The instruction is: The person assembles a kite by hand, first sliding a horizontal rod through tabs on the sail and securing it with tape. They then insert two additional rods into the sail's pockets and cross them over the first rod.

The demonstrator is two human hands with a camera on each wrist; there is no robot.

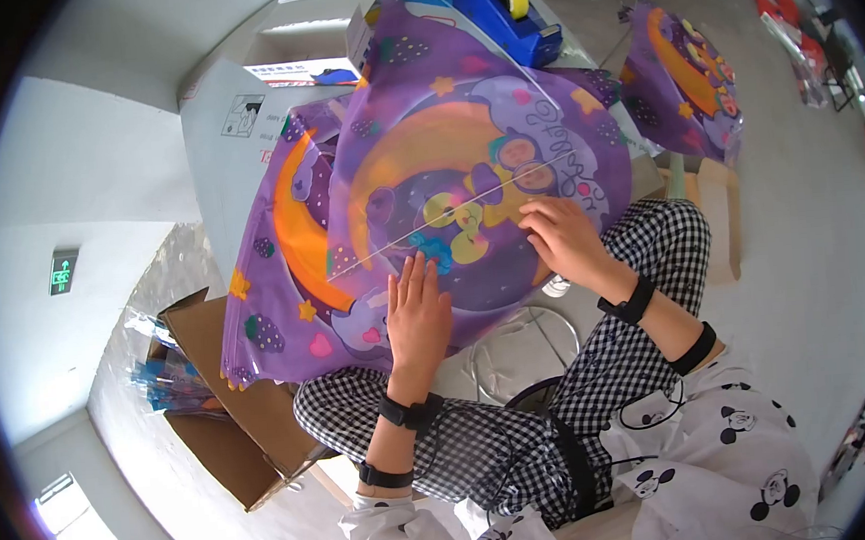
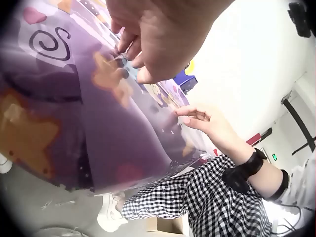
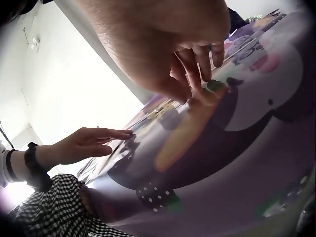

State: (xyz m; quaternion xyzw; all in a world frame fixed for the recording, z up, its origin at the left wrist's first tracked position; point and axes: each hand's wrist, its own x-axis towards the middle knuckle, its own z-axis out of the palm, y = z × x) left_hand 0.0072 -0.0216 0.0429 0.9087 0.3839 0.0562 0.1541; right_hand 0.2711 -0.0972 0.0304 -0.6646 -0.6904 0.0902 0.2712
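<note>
A large purple plastic sheet (image 1: 426, 175), printed with a moon, stars and a cartoon bear, spreads over the table and the person's knees. A thin pale line crosses it at a slant. Under its left side shows more purple printed film (image 1: 294, 224) with an orange moon. The left hand (image 1: 419, 316) rests on the near part of the sheet, fingers straight and close together. Farther right, the right hand (image 1: 573, 248) touches the sheet with slightly bent fingertips near the bear print. In the right wrist view its fingertips (image 3: 207, 74) meet the film, the left hand (image 3: 84, 144) lying flat beyond.
At the back stand a white open box (image 1: 301, 43) and a blue tape dispenser (image 1: 495, 15) with yellow tape. Another purple printed piece (image 1: 680, 82) hangs at the table's right. A cardboard box (image 1: 251, 393) with plastic packets (image 1: 172, 384) sits on the floor at left.
</note>
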